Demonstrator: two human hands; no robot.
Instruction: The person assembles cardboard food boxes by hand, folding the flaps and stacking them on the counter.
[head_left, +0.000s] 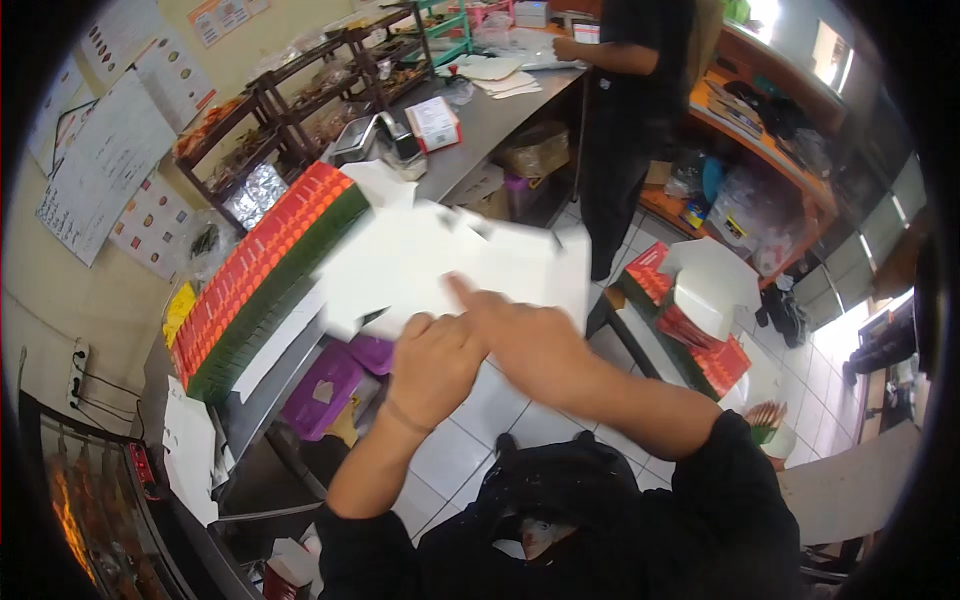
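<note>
A flat white cardboard box blank (400, 262) with cut flaps is held up in front of me, its plain side facing me. My left hand (437, 362) is closed on its near edge, fingers curled. Close against it, my right hand (525, 345) lies over the cardboard, one finger stretched across the white face and the others bent; it is slightly blurred. The blank's underside is hidden. Beyond it on the left, a long row of red and green folded box blanks (275, 275) stands packed on the metal counter.
A person in dark clothes (635, 130) stands by the far end of the steel counter (500, 125). Brown racks (300, 110) line the wall. Red boxes with white insides (705, 300) stand at the right. Purple containers (318, 395) sit below the counter. A glass-fronted cabinet (100, 510) glows at lower left.
</note>
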